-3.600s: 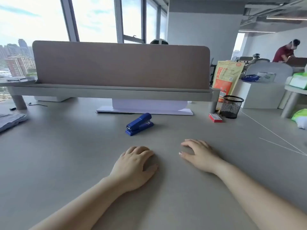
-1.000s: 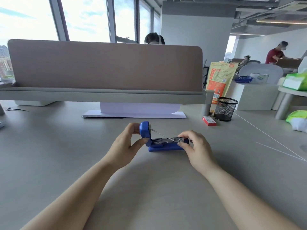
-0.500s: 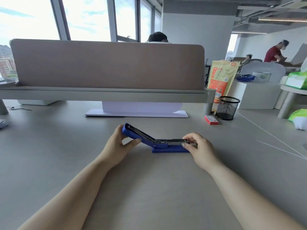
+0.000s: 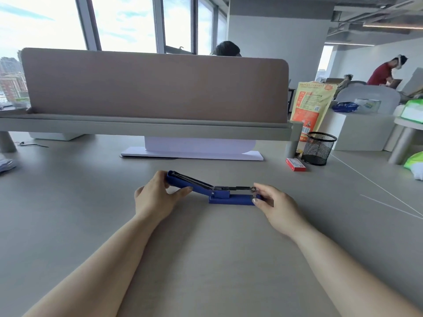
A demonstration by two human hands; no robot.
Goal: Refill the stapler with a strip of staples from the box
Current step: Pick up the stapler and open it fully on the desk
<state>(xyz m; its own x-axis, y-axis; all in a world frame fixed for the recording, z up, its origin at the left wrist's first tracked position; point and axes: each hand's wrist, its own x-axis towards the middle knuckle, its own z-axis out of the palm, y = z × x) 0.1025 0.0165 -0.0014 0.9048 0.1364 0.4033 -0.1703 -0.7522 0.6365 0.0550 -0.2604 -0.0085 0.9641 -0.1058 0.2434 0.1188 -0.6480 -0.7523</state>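
The blue stapler [image 4: 229, 199] lies on the grey desk in front of me with its top arm swung back to the left, the metal staple channel exposed. My left hand [image 4: 158, 197] grips the raised blue lid at its far left end. My right hand [image 4: 274, 207] pinches the front end of the base and metal channel between thumb and fingers. The small red staple box [image 4: 295, 164] lies shut on the desk to the far right, well apart from both hands.
A black mesh pen cup [image 4: 318, 148] stands just behind the staple box, with an orange-yellow bag [image 4: 309, 106] behind it. A brown divider panel [image 4: 155, 88] on a grey shelf crosses the desk's back. Someone sits behind it; another person stands far right.
Both hands went from resting flat to picking up the stapler. The lid swung from upright to folded back low on the left over the last second.
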